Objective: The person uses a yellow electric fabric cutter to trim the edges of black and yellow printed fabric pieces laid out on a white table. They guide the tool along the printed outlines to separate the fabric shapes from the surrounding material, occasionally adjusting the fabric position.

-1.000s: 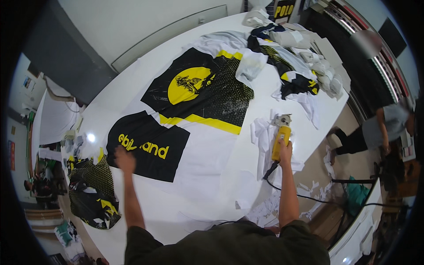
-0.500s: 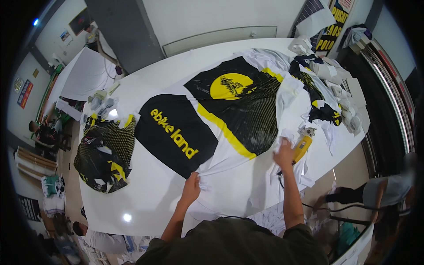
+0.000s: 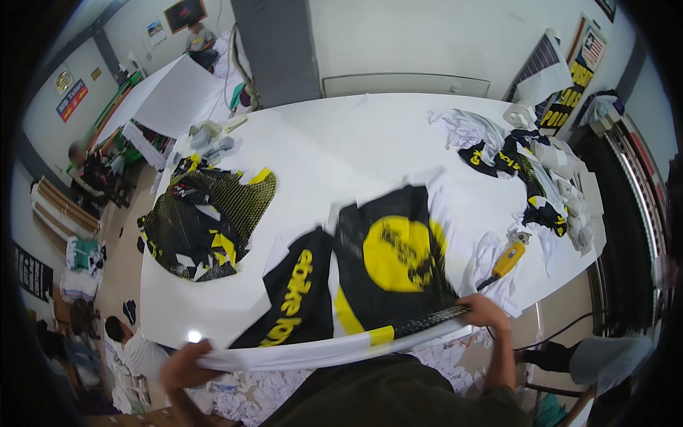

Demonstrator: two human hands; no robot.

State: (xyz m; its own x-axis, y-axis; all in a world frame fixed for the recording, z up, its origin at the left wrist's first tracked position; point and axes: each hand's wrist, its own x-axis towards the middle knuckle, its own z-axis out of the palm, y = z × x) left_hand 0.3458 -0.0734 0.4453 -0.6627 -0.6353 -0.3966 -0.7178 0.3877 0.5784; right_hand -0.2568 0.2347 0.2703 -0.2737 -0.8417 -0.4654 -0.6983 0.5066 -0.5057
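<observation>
A wide piece of printed fabric, black with yellow and white areas and a yellow circle, stretches between my hands along the table's near edge. My left hand, somewhat blurred, is closed on the white left end of its near edge. At the other end my right hand grips the same edge, where white meets black. The far part of the fabric trails over the white table. Just beyond my right hand a yellow electric rotary cutter lies on white scraps.
On the left of the table sits a heap of black and yellow cut pieces. Fabric rolls and scraps crowd the far right. White scraps cover the floor by the near edge. Other people are at left, far left and lower right.
The fabric has been pulled toward me and its near edge lifted taut. My left hand moved left and nearer; my right hand left the scraps beside the cutter and took hold of the fabric.
</observation>
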